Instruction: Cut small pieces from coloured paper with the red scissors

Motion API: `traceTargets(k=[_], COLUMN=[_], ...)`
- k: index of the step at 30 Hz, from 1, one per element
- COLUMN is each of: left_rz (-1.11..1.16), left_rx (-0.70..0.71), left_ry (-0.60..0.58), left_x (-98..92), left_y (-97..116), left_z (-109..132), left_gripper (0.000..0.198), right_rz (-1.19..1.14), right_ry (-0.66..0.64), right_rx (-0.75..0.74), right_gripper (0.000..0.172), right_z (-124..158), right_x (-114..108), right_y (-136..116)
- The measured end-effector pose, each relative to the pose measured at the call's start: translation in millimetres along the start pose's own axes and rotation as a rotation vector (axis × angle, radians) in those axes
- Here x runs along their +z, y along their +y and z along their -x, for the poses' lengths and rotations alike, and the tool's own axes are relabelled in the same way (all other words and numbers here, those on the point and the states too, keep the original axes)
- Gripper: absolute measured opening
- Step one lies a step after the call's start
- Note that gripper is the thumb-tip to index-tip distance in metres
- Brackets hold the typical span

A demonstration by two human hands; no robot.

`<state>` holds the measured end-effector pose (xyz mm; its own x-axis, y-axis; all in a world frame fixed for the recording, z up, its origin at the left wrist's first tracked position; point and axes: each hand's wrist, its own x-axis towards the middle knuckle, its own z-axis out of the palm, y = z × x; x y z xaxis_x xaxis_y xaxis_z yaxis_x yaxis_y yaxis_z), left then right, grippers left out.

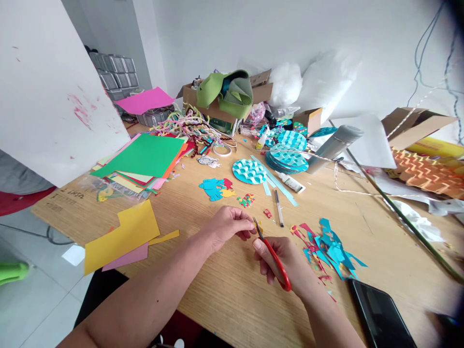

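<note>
My right hand [277, 261] grips red-handled scissors [275, 258], their narrow blades pointing up and left. At the blade tips, my left hand [234, 224] is closed in a pinch; what it holds is too small to make out. A bit of yellow paper [260, 226] shows right behind the blades, and I cannot tell whether it is held or lies on the table. Beyond the hands lie blue fish-shaped paper cutouts [212, 189], a yellow cutout [228, 193], a heap of tiny red and green pieces [246, 200], and a small red cutout [267, 213].
Paper scraps [331, 246] and a phone [380, 314] lie right. Left are yellow paper [123, 237] and a green-topped paper stack [145, 154]. A pen [279, 208], honeycomb paper discs [249, 171], a tube [290, 182] and a grey flask [333, 147] stand or lie farther back.
</note>
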<state>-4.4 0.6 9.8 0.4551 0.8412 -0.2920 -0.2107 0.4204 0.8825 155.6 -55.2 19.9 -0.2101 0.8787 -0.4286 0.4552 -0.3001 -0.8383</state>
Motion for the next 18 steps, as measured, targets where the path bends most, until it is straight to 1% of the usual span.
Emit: traceTargets(k=[11, 18], left_rz=[0.015, 0.018], left_rx=[0.006, 0.008], left_ry=[-0.003, 0.029], left_x=[-0.1, 0.1], left_y=[-0.7, -0.1], left_z=[-1.5, 0.0], left_gripper=[0.019, 0.020], right_rz=[-0.007, 0.016], right_ry=[0.014, 0.015], right_rx=[0.027, 0.023], right_gripper=[0.050, 0.050], right_z=[1.7, 1.0], right_x=[0.0, -0.4], right_y=[-2.6, -2.4])
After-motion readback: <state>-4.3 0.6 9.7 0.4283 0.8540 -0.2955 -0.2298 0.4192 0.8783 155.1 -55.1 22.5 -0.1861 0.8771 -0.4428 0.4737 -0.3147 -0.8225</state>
